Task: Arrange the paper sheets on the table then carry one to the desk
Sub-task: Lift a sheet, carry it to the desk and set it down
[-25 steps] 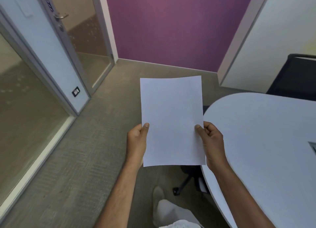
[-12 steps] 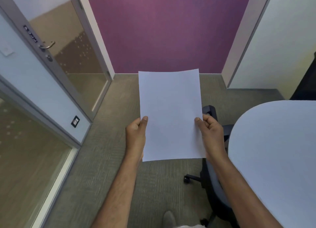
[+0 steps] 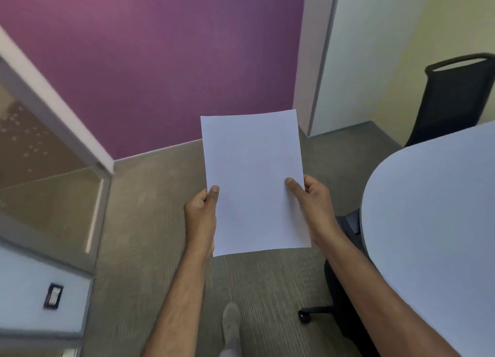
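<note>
The sheet [image 3: 253, 179] is in mid-air above the floor, left of the worktop [image 3: 428, 222]. Left hand [image 3: 201, 217] and right hand [image 3: 316, 209] pinch its side edges. Light and floppy, it likely needs this two-sided hold.

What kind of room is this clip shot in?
Likely an office meeting room: a rounded white table, black mesh office chair, grey carpet and a glass partition beside a purple wall.
</note>
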A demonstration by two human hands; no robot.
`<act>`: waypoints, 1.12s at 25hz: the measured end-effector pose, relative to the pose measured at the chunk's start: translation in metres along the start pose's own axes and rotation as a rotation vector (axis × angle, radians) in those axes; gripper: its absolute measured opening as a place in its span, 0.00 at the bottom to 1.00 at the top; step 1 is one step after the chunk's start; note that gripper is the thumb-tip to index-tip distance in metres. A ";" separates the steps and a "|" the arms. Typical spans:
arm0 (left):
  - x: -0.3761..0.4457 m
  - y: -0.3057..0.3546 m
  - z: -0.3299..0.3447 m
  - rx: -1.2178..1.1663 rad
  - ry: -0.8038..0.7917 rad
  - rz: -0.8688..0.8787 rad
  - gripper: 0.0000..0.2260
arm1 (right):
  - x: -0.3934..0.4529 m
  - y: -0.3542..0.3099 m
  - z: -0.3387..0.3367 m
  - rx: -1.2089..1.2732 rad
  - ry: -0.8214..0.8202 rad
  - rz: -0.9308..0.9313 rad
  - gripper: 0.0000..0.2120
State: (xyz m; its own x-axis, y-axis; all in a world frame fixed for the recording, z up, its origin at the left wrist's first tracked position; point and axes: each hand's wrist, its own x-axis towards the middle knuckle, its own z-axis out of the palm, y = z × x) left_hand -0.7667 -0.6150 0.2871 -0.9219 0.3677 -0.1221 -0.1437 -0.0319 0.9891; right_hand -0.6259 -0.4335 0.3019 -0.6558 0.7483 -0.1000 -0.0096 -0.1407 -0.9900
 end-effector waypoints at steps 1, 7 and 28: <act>0.026 0.001 0.000 -0.005 -0.037 -0.015 0.10 | 0.016 0.001 0.012 0.005 0.032 0.002 0.10; 0.176 0.020 0.027 0.058 -0.258 -0.056 0.10 | 0.104 -0.004 0.057 0.033 0.252 0.027 0.09; 0.484 0.007 0.478 0.172 -0.909 -0.126 0.12 | 0.449 -0.035 -0.133 0.057 0.979 0.035 0.13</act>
State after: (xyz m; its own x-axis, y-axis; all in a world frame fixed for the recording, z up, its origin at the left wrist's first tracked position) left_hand -1.0425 0.0069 0.2744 -0.2571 0.9475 -0.1899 -0.1013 0.1690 0.9804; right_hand -0.8196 -0.0066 0.2786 0.2588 0.9465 -0.1930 -0.0550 -0.1850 -0.9812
